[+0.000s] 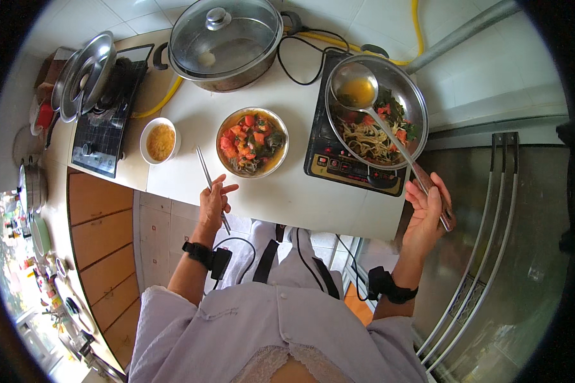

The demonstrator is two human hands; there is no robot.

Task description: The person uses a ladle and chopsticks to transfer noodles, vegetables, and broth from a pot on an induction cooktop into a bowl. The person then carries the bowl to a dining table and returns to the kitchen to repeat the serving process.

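Note:
My right hand [426,208] grips the handle of a metal ladle [388,127]. Yellowish broth lies in the ladle's bowl, which is over a steel pot [424,115] of noodles, tomato and dark greens. That pot stands on a black induction cooker [316,160]. In my left hand [214,203] is a pair of metal chopsticks [202,163], pointing away from me. Just beyond it, to the right, a metal bowl [286,148] holds noodles in broth topped with tomato pieces and greens. A small white bowl [144,151] with a yellow, crumbly food sits to the left.
A large lidded pot [230,76] stands at the back by the tiled wall. Steel pans [108,72] rest on a second black cooktop [108,158] at left. A black cord [287,67] and yellow hose [160,103] cross the counter [287,203]. Metal rails [491,215] line the right.

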